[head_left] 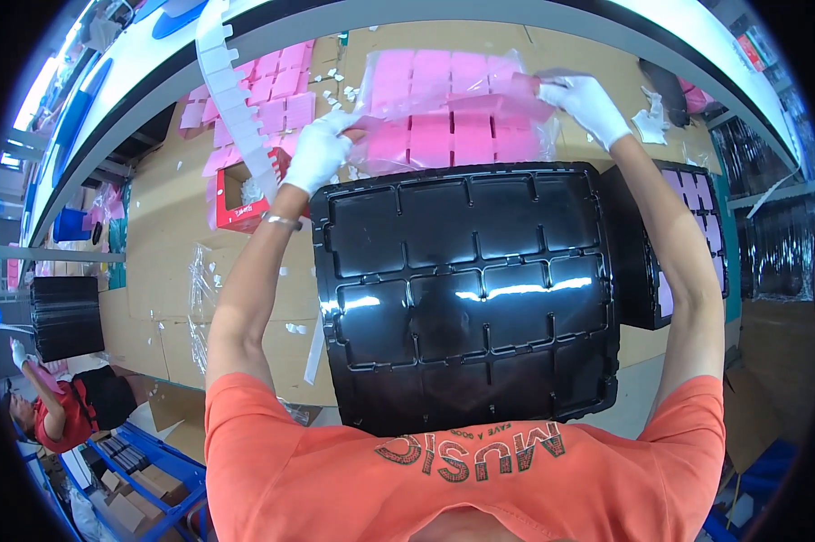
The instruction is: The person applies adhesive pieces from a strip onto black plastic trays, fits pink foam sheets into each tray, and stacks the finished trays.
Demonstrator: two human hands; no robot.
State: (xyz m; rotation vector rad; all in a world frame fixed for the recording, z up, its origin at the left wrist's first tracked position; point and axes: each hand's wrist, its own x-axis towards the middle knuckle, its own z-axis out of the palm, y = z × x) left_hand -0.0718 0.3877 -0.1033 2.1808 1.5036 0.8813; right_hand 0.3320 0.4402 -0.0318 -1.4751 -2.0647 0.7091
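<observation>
Both my hands wear white gloves and hold up a clear plastic bag (453, 113) filled with pink square pads. My left hand (319, 149) pinches the bag's left edge. My right hand (588, 104) grips its upper right corner. The bag hangs just beyond the far edge of a glossy black tray (466, 289) with empty rectangular pockets, which lies on the cardboard-covered table in front of me.
More pink pads (272, 95) lie loose at the back left beside a small red box (245, 194). A white notched strip (236, 99) curves down there. A second black tray (692, 239) holding pink pads sits at the right. Another person (64, 411) works at lower left.
</observation>
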